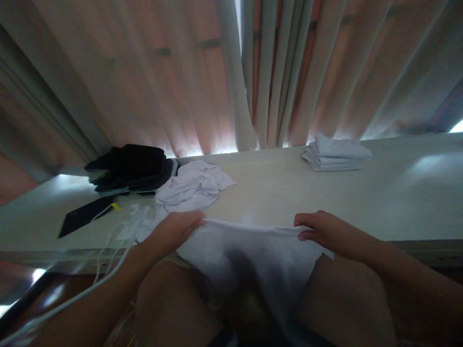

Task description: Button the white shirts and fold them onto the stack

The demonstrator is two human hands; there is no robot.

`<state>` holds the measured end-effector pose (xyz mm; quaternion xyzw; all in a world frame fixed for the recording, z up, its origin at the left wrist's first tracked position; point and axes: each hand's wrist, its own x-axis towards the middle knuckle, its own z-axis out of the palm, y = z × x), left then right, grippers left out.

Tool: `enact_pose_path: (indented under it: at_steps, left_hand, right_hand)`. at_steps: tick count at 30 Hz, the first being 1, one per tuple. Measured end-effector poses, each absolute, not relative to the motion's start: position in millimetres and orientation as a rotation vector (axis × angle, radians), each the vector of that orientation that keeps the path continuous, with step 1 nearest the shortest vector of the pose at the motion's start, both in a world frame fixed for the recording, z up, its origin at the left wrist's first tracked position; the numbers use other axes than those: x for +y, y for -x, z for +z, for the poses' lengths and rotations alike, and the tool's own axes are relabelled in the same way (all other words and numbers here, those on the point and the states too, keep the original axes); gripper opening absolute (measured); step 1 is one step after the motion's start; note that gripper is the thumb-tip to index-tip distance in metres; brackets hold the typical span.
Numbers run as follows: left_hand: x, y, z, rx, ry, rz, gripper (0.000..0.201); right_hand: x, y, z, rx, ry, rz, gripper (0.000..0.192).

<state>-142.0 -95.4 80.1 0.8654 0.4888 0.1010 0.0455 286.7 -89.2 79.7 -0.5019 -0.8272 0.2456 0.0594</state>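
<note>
A white cloth garment is stretched between my two hands, its top edge nearly level and the rest hanging down over my lap. My left hand pinches its upper left corner. At the opposite corner, my right hand grips the edge between thumb and fingers. Just beyond my left hand lies a crumpled white garment on the table. What kind of garment I hold cannot be made out, as its lower part is dark and blurred.
A pale table runs along a curtain. Folded white cloths are stacked at its back right, dark folded clothes at the left. A flat black object lies near a white cable that passes by my left arm.
</note>
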Motion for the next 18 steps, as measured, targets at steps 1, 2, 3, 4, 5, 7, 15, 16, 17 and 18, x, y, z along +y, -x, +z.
enact_pose_path:
  at_steps: [1,2,3,4,5,7,15,16,17,18]
  left_hand:
    - [-95.2,142.6,82.8,1.467,-2.647,0.312,0.033]
    - [-95.2,143.3,86.2,1.434,-2.648,0.311,0.033]
    - [-95.3,143.9,89.7,1.399,-2.647,0.296,0.033]
    - [-95.3,144.6,93.0,1.377,-2.646,0.274,0.034]
    - [-95.0,145.3,96.0,1.369,-2.646,0.251,0.034]
    - [-93.7,146.4,100.9,1.389,-2.651,0.228,0.035]
    - [-95.5,139.5,121.4,1.163,-2.545,0.246,0.026]
    - [-97.3,138.7,123.5,1.161,-2.538,0.257,0.025]
    - [-99.4,138.2,125.0,1.153,-2.544,0.282,0.024]
    - [-101.7,137.7,126.0,1.129,-2.566,0.316,0.023]
  right_hand:
    - [-88.4,-290.6,80.5,-2.510,1.536,0.740,0.010]
    - [-87.3,-294.4,81.5,-2.513,1.539,0.744,0.011]
    - [-85.8,-298.2,82.6,-2.511,1.530,0.754,0.011]
    - [-83.9,-302.0,84.1,-2.505,1.513,0.769,0.013]
    - [-81.6,-305.9,85.9,-2.494,1.493,0.788,0.014]
    - [-76.6,-313.3,90.2,-2.462,1.454,0.838,0.018]
    - [-69.5,-327.5,106.1,-2.422,1.411,0.797,0.022]
    - [-69.8,-328.2,106.5,-2.419,1.403,0.779,0.022]
    - [-70.1,-328.8,106.5,-2.410,1.395,0.756,0.022]
    - [-70.3,-329.1,106.3,-2.395,1.387,0.724,0.023]
